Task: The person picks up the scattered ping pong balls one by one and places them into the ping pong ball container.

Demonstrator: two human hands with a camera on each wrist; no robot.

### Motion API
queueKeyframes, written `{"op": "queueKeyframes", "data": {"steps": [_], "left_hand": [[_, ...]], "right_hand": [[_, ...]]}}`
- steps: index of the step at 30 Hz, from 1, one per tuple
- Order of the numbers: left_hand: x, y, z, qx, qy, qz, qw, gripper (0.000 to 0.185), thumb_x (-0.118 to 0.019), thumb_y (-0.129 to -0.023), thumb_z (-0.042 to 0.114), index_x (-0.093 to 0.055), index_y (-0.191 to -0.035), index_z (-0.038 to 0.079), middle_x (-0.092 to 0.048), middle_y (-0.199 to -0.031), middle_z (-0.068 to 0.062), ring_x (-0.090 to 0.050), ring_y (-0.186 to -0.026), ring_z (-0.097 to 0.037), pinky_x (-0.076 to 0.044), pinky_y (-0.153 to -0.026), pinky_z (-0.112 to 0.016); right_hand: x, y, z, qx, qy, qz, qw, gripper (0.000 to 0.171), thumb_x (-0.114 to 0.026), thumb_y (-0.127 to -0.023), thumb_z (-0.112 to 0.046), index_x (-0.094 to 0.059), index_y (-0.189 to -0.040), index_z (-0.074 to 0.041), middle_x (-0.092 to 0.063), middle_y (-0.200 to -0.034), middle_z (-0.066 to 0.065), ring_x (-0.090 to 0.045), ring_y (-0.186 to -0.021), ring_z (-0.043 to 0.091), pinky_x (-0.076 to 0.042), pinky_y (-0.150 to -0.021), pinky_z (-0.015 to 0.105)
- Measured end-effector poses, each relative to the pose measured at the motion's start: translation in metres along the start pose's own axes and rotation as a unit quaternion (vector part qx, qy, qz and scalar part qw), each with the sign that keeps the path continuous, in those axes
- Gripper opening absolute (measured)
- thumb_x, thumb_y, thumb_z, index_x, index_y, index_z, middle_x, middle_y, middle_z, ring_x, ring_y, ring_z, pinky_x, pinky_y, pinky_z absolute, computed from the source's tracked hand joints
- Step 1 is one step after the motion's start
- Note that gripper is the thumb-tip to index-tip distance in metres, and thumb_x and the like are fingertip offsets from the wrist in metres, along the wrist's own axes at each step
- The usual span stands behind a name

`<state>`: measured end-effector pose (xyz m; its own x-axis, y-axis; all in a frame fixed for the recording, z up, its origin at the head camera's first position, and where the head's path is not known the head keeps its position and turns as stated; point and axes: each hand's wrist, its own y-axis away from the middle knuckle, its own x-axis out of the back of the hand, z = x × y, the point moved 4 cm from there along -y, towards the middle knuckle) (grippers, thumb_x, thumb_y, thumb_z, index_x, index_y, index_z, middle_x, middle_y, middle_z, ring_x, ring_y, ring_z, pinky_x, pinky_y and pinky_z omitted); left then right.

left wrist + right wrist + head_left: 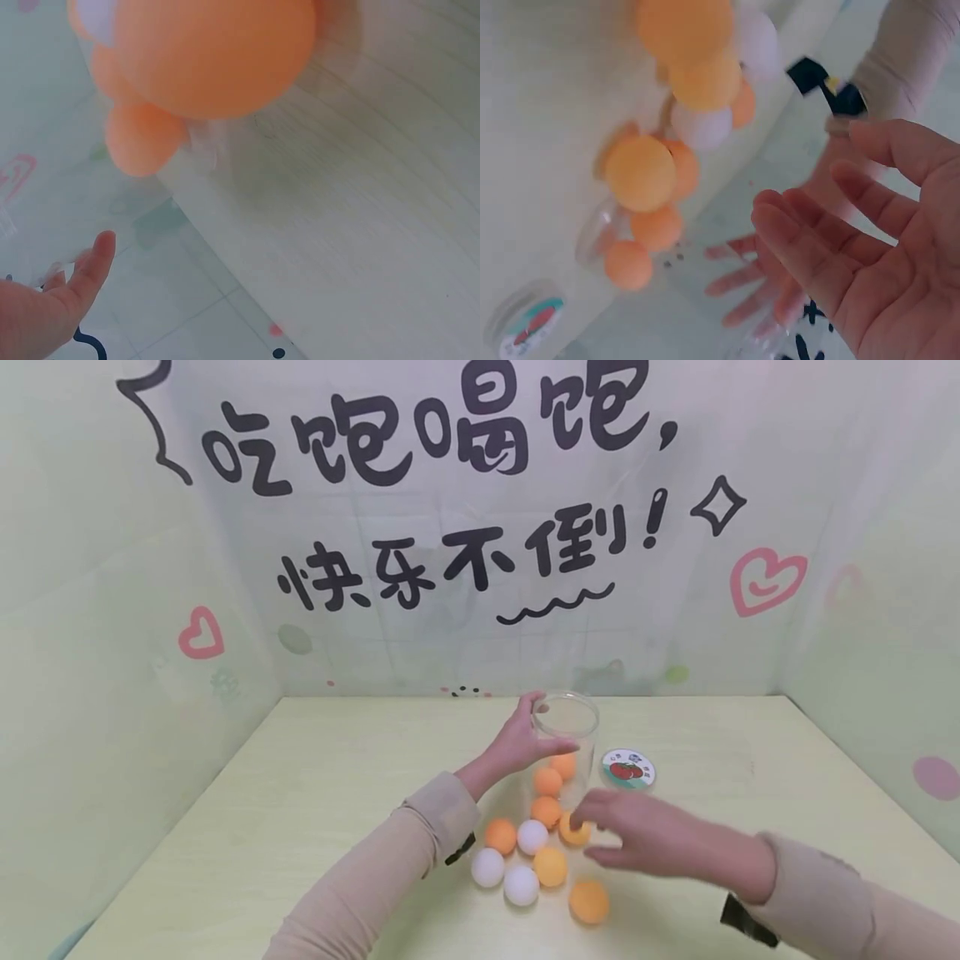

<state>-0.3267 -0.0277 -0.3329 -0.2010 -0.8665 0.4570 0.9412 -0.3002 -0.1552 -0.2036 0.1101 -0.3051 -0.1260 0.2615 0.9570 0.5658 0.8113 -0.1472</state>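
So the clear plastic jar [567, 752] is tipped over toward the person, out in the middle of the table [300, 793], its open mouth pointing down at a loose bunch of ping-pong balls. The left hand [521, 743] has its fingers and thumb wrapped round the jar near its far end and holds it at that tilt. A couple of orange balls [557, 774] sit inside the jar, and the rest lie scattered on the tabletop just in front of the mouth, toward the near edge: three white balls [521, 885] mixed with several orange ones. The right hand [637, 837] is flat with loose, straight fingers, gripping nothing, its fingertips right at an orange ball at the mouth [574, 832]; the right wrist view shows the palm open too. The round lid [628, 769] lies flat on the table just to the right of the jar, apart from it. My read is this is the spill-or-scoop stage, balls moving between jar and table. Whatever comes next needs the left hand's hold kept firm so the jar doesn't roll, and a gentle touch from the right, since those balls will skitter off toward the table's edges at the slightest nudge.
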Motion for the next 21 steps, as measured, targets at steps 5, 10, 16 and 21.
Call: {"op": "queueKeyframes", "data": {"steps": [5, 10, 16, 21], "left_hand": [[0.0, 0.0, -0.001, 0.004, 0.001, 0.0, 1.0, 0.09, -0.078, -0.071, 0.028, -0.024, -0.14, 0.007, -0.04, -0.137, -0.017, -0.038, -0.127, -0.032, -0.032, -0.104, -0.041], [-0.001, 0.0, -0.001, 0.004, -0.004, -0.003, 1.0, 0.09, -0.078, -0.071, 0.029, -0.023, -0.14, 0.008, -0.04, -0.138, -0.015, -0.038, -0.127, -0.031, -0.031, -0.104, -0.041], [-0.001, -0.001, -0.002, 0.009, -0.005, -0.004, 0.9999, 0.091, -0.078, -0.071, 0.029, -0.023, -0.14, 0.007, -0.04, -0.139, -0.015, -0.039, -0.127, -0.029, -0.032, -0.104, -0.041], [-0.001, -0.002, -0.002, 0.009, -0.001, -0.006, 0.9999, 0.091, -0.078, -0.072, 0.028, -0.023, -0.14, 0.006, -0.039, -0.139, -0.016, -0.038, -0.127, -0.03, -0.032, -0.104, -0.041]], "right_hand": [[-0.043, 0.015, -0.015, 0.068, 0.079, -0.045, 0.993, 0.026, -0.072, -0.074, -0.015, -0.061, -0.097, -0.019, -0.056, -0.101, -0.002, -0.053, -0.077, 0.005, -0.045, -0.064, 0.017], [-0.059, 0.019, -0.015, 0.068, 0.104, -0.072, 0.99, 0.029, -0.075, -0.07, -0.009, -0.058, -0.089, -0.023, -0.054, -0.095, -0.006, -0.047, -0.068, 0.003, -0.039, -0.059, 0.014], [-0.066, 0.017, -0.011, 0.032, 0.064, -0.122, 0.99, 0.029, -0.073, -0.071, -0.005, -0.06, -0.092, -0.02, -0.05, -0.087, -0.012, -0.042, -0.066, -0.001, -0.038, -0.06, 0.013], [-0.066, 0.017, -0.01, 0.02, 0.059, -0.135, 0.989, 0.028, -0.073, -0.072, -0.006, -0.06, -0.094, -0.02, -0.05, -0.086, -0.013, -0.042, -0.066, -0.001, -0.039, -0.061, 0.014]]}}
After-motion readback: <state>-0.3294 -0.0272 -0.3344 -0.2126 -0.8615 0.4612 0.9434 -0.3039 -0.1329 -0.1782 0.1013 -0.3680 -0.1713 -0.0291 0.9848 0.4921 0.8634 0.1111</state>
